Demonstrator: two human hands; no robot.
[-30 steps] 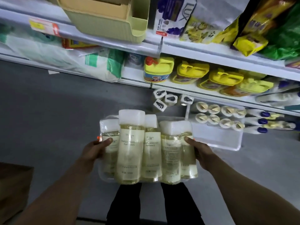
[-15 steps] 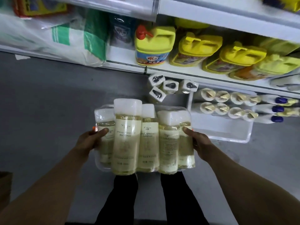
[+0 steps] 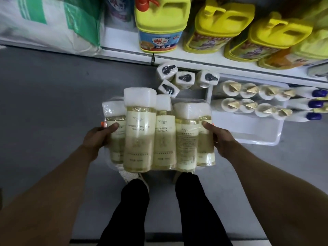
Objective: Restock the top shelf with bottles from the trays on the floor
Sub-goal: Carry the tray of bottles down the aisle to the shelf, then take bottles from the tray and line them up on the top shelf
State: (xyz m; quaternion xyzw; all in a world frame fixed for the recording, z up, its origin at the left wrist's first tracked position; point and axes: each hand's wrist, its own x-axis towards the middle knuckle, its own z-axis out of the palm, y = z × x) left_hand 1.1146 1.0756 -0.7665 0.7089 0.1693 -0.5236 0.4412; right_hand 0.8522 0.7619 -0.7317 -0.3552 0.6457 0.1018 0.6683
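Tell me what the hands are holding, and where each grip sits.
Five wrapped bottles, pressed together as a row. The left hand grips the leftmost bottle's side; the right hand grips the rightmost bottle's side.

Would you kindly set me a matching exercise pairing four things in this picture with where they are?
Things:
1. clear bottles
2. yellow jugs
3. gold-capped bottles
4. black-pump bottles

Places:
A. in the white tray on the floor
B. loose on the floor by the shelf edge
C. held between the left hand and right hand
D. on the low shelf

Pairs: 1-C, 2-D, 3-A, 4-B
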